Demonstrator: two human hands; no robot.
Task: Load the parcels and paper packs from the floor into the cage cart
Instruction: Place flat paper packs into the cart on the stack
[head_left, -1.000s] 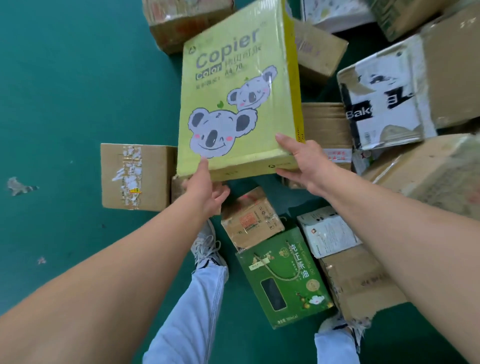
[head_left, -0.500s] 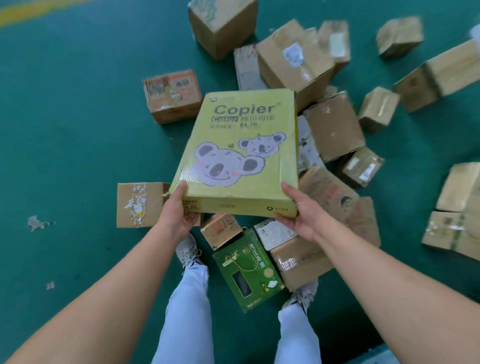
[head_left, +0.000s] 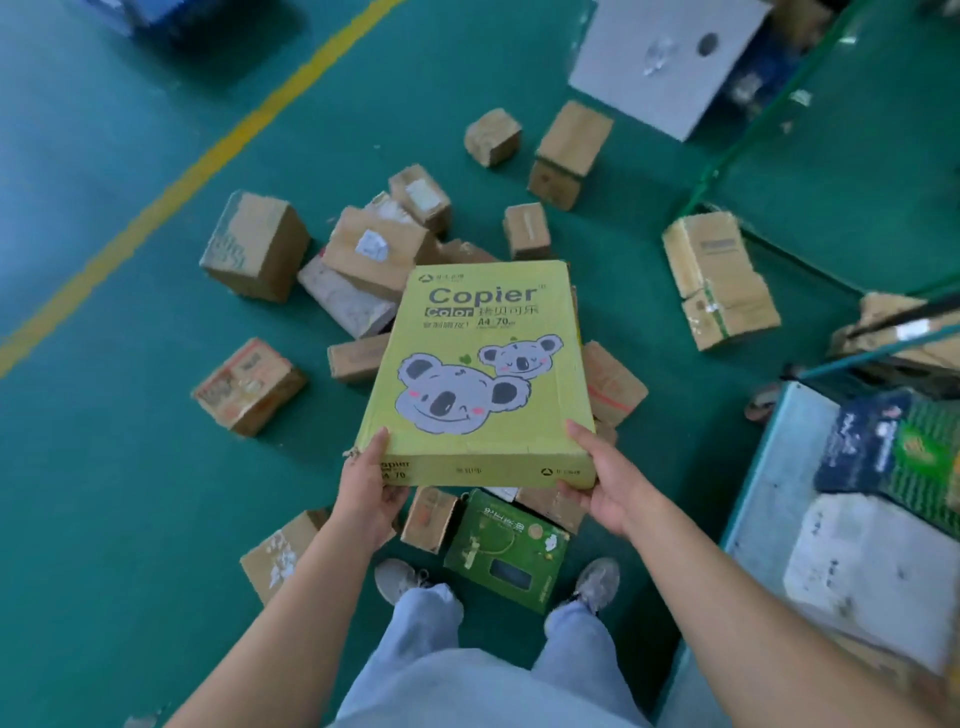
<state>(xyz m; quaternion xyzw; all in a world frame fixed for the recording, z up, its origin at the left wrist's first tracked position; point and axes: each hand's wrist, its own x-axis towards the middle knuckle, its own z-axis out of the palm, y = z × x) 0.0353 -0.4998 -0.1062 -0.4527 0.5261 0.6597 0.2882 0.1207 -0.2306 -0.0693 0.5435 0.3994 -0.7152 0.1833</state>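
Both hands carry a yellow-green pack of copier paper (head_left: 480, 371), printed with two koalas, flat and raised well above the floor (head_left: 104, 493). The left hand (head_left: 366, 491) grips the pack's near left corner, thumb on the top face and fingers curled under it. The right hand (head_left: 605, 486) grips the near right corner the same way, thumb along the top edge.

Below the pack, cardboard parcels lie scattered on the green floor, among them a brown box with a torn label (head_left: 254, 247), a printed carton (head_left: 248, 387) to the left, and a taped box (head_left: 719, 280) to the right. A green gift box (head_left: 506, 551) lies between the person's grey shoes, just beside a small brown parcel (head_left: 428, 519).

At the right edge stands the cage cart (head_left: 763, 467), its blue-grey base already bearing a dark printed pack (head_left: 883, 457) and a white wrapped pack (head_left: 872, 571). A yellow line (head_left: 171, 182) crosses the floor at the upper left
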